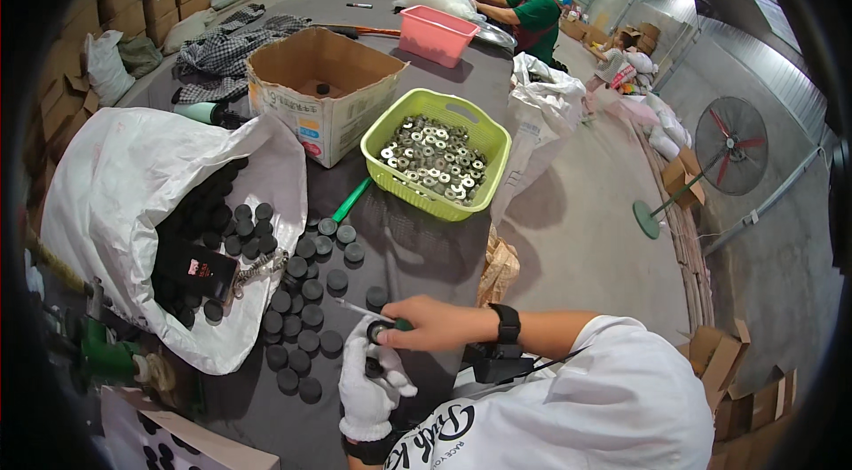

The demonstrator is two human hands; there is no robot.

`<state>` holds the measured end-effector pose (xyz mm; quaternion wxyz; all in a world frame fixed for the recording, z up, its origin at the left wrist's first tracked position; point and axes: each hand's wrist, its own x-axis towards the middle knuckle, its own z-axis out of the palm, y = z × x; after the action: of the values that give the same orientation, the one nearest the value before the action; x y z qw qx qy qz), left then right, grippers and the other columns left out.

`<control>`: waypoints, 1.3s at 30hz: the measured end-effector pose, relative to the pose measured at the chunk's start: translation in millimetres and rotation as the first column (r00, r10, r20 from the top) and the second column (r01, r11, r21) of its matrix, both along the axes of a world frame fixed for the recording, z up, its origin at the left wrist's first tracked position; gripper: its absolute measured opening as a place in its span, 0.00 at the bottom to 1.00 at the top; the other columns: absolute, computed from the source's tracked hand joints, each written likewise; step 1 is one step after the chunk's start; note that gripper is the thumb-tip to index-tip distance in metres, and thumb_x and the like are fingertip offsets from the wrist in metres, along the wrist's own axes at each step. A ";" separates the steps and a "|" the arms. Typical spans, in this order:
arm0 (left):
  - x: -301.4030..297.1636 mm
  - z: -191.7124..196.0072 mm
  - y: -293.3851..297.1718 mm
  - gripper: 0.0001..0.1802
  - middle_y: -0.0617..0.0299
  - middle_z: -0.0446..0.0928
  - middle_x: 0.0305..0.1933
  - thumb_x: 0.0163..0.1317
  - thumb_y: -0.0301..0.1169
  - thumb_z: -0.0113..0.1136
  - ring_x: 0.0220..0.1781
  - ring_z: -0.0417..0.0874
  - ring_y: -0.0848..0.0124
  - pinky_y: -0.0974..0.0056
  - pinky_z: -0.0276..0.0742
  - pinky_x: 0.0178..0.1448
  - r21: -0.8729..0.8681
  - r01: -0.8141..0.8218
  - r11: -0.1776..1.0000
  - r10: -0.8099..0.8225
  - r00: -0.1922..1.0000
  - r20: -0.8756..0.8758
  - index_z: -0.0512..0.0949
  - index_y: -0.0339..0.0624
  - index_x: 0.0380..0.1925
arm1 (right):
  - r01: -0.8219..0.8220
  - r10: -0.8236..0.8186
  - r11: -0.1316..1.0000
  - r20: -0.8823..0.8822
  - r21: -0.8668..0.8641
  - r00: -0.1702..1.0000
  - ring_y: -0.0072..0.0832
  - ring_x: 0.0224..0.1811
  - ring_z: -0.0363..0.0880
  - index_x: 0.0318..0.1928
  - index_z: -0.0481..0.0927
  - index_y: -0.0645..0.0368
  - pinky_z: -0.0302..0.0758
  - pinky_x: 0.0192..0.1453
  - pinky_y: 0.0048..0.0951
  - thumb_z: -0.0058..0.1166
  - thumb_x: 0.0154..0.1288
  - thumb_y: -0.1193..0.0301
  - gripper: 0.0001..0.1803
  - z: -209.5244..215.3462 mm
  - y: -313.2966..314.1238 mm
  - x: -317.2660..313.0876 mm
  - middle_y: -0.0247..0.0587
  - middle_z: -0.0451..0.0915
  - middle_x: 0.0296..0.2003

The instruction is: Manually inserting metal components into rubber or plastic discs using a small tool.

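Observation:
My left hand (366,381), in a white knitted glove, is closed around a small black round piece (376,331). Bare and wearing a black wristband, my right hand (432,323) grips a screwdriver-like tool (358,306) with a thin metal shaft and a dark green handle. Its thumb presses at the black piece, and the two hands touch. Left of them, several loose black discs (308,340) lie on the dark tabletop. More black discs spill from a white woven sack (115,204). Beyond my hands, a lime-green basket (382,173) holds many small metal ring-shaped parts (437,159).
A cardboard box (355,119) with a black disc inside stands behind the sack. A green-handled tool (352,201) lies by the basket. Farther off are a pink bin (435,35) and a person in green (535,22). A standing fan (729,144) is at right.

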<state>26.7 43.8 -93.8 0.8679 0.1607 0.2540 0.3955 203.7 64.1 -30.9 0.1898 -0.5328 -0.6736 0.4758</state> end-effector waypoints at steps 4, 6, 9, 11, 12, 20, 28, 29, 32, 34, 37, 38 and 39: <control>12.5 22.6 4.4 0.29 0.64 0.75 0.28 0.73 0.54 0.35 0.18 0.73 0.73 0.66 0.68 0.14 -0.245 -0.157 0.957 0.151 0.988 -0.043 0.74 0.42 0.51 | -0.231 0.232 0.973 0.055 -0.017 0.971 0.41 0.26 0.78 0.42 0.77 0.64 0.72 0.31 0.38 0.53 0.69 0.56 0.20 9.6 0.5 -11.4 0.48 0.78 0.24; 3.2 10.7 3.5 0.27 0.62 0.78 0.32 0.73 0.53 0.38 0.22 0.76 0.75 0.70 0.69 0.17 -0.235 -0.110 0.966 0.103 0.994 -0.042 0.76 0.43 0.47 | -0.244 0.239 0.970 0.158 0.009 0.958 0.46 0.34 0.80 0.50 0.74 0.64 0.73 0.36 0.42 0.53 0.68 0.59 0.21 7.8 -5.7 -17.1 0.51 0.80 0.31; -8.8 -8.6 3.8 0.18 0.64 0.77 0.34 0.71 0.47 0.48 0.26 0.75 0.80 0.77 0.68 0.20 -0.218 -0.017 0.976 0.036 0.996 0.085 0.75 0.45 0.46 | -0.181 0.146 0.963 0.179 0.200 0.973 0.53 0.44 0.77 0.61 0.66 0.62 0.72 0.46 0.49 0.49 0.67 0.67 0.24 6.6 -9.5 -12.3 0.55 0.76 0.44; -2.9 0.7 7.5 0.16 0.65 0.76 0.33 0.72 0.44 0.47 0.24 0.74 0.79 0.75 0.68 0.18 -0.251 -0.158 0.955 0.172 0.984 0.038 0.74 0.45 0.47 | -0.245 0.215 0.959 0.200 0.142 0.956 0.53 0.44 0.77 0.62 0.66 0.61 0.72 0.46 0.49 0.47 0.68 0.69 0.24 18.5 -11.4 -3.1 0.55 0.76 0.42; 1.4 4.8 9.7 0.14 0.65 0.76 0.31 0.73 0.40 0.46 0.22 0.73 0.78 0.74 0.68 0.17 -0.276 -0.290 0.917 0.297 0.955 -0.014 0.74 0.44 0.49 | -0.301 0.277 0.950 0.217 0.085 0.936 0.52 0.45 0.77 0.63 0.65 0.61 0.72 0.46 0.49 0.46 0.68 0.70 0.24 26.1 -13.0 0.7 0.54 0.76 0.41; -1.0 13.8 -0.4 0.15 0.67 0.69 0.23 0.75 0.43 0.41 0.10 0.63 0.80 0.73 0.54 0.08 0.069 -0.174 0.982 0.187 0.929 -0.320 0.71 0.44 0.41 | -0.383 0.336 0.918 0.308 0.107 0.890 0.47 0.34 0.79 0.61 0.71 0.60 0.75 0.37 0.43 0.48 0.65 0.73 0.23 35.9 -32.1 8.9 0.50 0.75 0.37; 0.2 24.6 -3.7 0.16 0.66 0.66 0.19 0.74 0.44 0.40 0.10 0.62 0.80 0.73 0.57 0.09 0.101 -0.136 0.986 0.165 0.899 -0.405 0.70 0.44 0.37 | -0.425 0.324 0.880 0.386 0.212 0.864 0.45 0.29 0.78 0.63 0.69 0.59 0.73 0.31 0.42 0.52 0.61 0.73 0.27 30.9 -30.5 13.8 0.47 0.73 0.34; 0.8 26.5 -3.5 0.16 0.66 0.66 0.19 0.74 0.44 0.40 0.10 0.62 0.80 0.73 0.57 0.09 0.100 -0.135 0.986 0.164 0.899 -0.405 0.70 0.44 0.37 | -0.425 0.324 0.880 0.386 0.212 0.864 0.45 0.29 0.78 0.63 0.69 0.59 0.73 0.31 0.42 0.52 0.61 0.73 0.27 31.7 -29.8 13.0 0.47 0.73 0.34; 1.6 26.8 -4.6 0.14 0.67 0.66 0.18 0.73 0.41 0.45 0.10 0.63 0.80 0.73 0.57 0.09 0.083 -0.060 0.995 0.093 0.864 -0.495 0.70 0.43 0.36 | -0.474 0.327 0.854 0.487 0.214 0.810 0.44 0.27 0.78 0.60 0.71 0.60 0.74 0.30 0.41 0.52 0.60 0.72 0.25 34.8 -26.6 8.0 0.45 0.73 0.32; 4.9 23.5 -6.9 0.11 0.67 0.66 0.17 0.71 0.38 0.50 0.10 0.64 0.81 0.73 0.58 0.10 0.186 0.000 0.982 0.102 0.837 -0.538 0.71 0.42 0.35 | -0.580 0.353 0.793 0.636 0.186 0.686 0.40 0.26 0.78 0.51 0.74 0.61 0.75 0.27 0.40 0.52 0.61 0.70 0.17 39.1 -20.3 9.7 0.41 0.73 0.30; 7.0 35.8 -8.2 0.10 0.68 0.66 0.16 0.69 0.36 0.53 0.11 0.64 0.81 0.72 0.57 0.10 0.157 0.114 0.981 0.009 0.779 -0.628 0.72 0.43 0.33 | -0.781 0.359 0.593 0.803 0.198 0.476 0.35 0.24 0.79 0.37 0.74 0.58 0.74 0.24 0.37 0.53 0.63 0.64 0.10 29.7 -4.7 19.9 0.37 0.74 0.28; 8.1 38.7 -8.6 0.11 0.69 0.65 0.15 0.70 0.36 0.52 0.10 0.62 0.82 0.71 0.55 0.10 0.142 0.193 0.971 -0.048 0.739 -0.672 0.72 0.42 0.31 | -0.779 0.354 0.594 0.804 0.200 0.477 0.35 0.24 0.79 0.37 0.74 0.58 0.74 0.24 0.37 0.53 0.63 0.64 0.10 26.5 1.0 26.9 0.37 0.74 0.28; 7.4 34.9 -8.3 0.12 0.69 0.66 0.14 0.70 0.37 0.52 0.11 0.62 0.82 0.71 0.55 0.12 0.154 0.287 0.946 -0.120 0.747 -0.654 0.73 0.42 0.30 | -0.822 0.365 0.501 0.794 0.273 0.486 0.34 0.23 0.78 0.32 0.73 0.57 0.74 0.23 0.37 0.53 0.64 0.62 0.12 22.1 8.5 35.2 0.36 0.74 0.26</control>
<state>34.1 35.5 -58.9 0.7416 0.4175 0.4628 0.2480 238.9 72.5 -8.8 -0.0804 -0.2726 -0.9578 0.0425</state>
